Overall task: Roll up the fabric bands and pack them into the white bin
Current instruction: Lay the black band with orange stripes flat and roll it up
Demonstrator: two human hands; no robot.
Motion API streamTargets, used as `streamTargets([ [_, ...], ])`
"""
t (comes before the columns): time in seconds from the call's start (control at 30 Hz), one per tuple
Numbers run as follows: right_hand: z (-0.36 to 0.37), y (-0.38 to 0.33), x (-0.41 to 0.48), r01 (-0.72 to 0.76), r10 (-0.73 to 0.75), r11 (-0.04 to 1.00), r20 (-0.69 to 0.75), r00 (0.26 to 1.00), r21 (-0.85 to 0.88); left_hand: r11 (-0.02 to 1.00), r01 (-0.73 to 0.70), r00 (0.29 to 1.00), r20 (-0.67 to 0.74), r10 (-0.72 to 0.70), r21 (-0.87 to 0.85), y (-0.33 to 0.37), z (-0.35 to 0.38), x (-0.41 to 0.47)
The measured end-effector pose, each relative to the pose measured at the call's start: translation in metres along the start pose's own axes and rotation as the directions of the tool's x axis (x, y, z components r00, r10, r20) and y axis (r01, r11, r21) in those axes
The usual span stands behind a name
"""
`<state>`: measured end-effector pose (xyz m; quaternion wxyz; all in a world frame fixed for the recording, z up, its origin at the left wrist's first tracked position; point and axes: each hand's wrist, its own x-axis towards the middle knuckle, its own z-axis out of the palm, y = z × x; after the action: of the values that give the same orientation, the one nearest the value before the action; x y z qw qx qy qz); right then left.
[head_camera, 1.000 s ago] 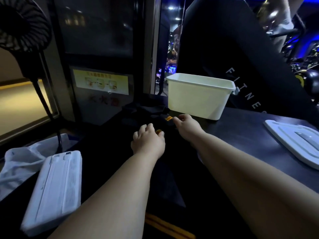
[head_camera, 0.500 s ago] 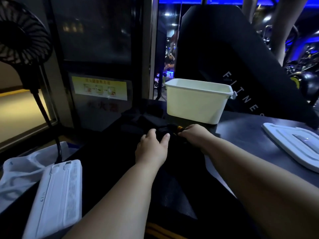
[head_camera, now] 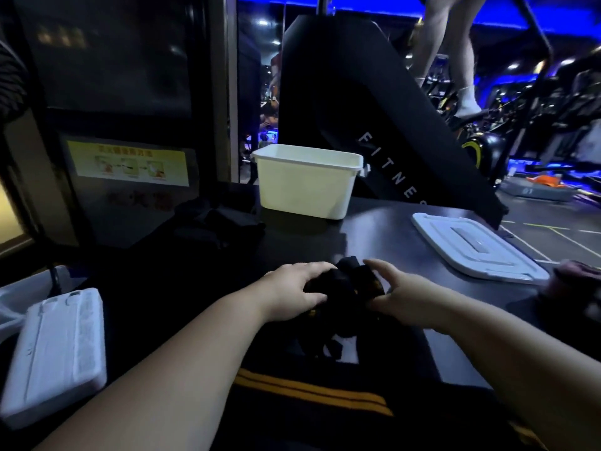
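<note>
both hands are meeting over the dark table (head_camera: pixel 383 236), just below the middle of the view. the left hand (head_camera: pixel 289 289) is curling its fingers over the left side of a bunched black fabric band (head_camera: pixel 346 286), and the right hand (head_camera: pixel 403 299) is pinching the bundle's right side between thumb and fingers. small orange marks are showing on the bundle; in the dim light i cannot tell how tightly it is rolled. at six o'clock an orange-striped strip (head_camera: pixel 312 390) is lying between the forearms. the white bin (head_camera: pixel 305 190) is standing upright at twelve o'clock from the hands, well apart from them, its inside hidden. a heap of dark fabric (head_camera: pixel 221 222) is lying at ten o'clock, just beside the bin. a white lid (head_camera: pixel 471 249) is lying flat at two o'clock, and a white flat case (head_camera: pixel 55 353) at eight o'clock.
</note>
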<state>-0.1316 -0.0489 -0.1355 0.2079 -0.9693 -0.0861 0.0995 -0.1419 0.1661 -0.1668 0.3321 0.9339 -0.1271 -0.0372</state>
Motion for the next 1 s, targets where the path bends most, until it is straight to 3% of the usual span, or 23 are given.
streamTargets([
  [0.07,-0.004,0.008,-0.015,0.075,-0.087,0.978,-0.052,0.995,-0.197,1.000,-0.008,0.998,0.061,0.008,0.006,0.012,0.002,0.000],
  [0.23,0.003,0.015,-0.030,0.250,-0.263,0.954,-0.058,0.963,-0.165,0.993,0.064,0.980,0.182,-0.082,0.104,0.039,-0.003,0.001],
  [0.43,0.015,0.025,-0.034,0.138,-0.137,0.990,-0.264,0.955,-0.013,0.969,0.196,0.980,0.004,-0.197,-0.150,0.050,0.027,-0.001],
  [0.6,0.013,0.038,-0.029,0.081,-0.041,0.991,-0.332,0.942,0.106,0.965,0.221,0.966,-0.166,-0.197,0.144,0.051,0.050,-0.005],
  [0.73,0.006,0.053,-0.028,0.119,0.044,0.902,-0.363,0.931,0.414,0.958,0.236,0.955,-0.218,-0.199,0.160,0.047,0.056,-0.001],
  [0.83,0.003,0.059,-0.028,0.161,0.058,0.859,-0.406,0.912,0.485,0.937,0.258,0.950,-0.240,-0.201,0.234,0.046,0.059,0.001],
  [1.0,-0.001,0.067,-0.027,0.186,0.066,0.778,-0.373,0.925,0.600,0.953,0.249,0.936,-0.298,-0.190,0.172,0.043,0.056,0.002],
])
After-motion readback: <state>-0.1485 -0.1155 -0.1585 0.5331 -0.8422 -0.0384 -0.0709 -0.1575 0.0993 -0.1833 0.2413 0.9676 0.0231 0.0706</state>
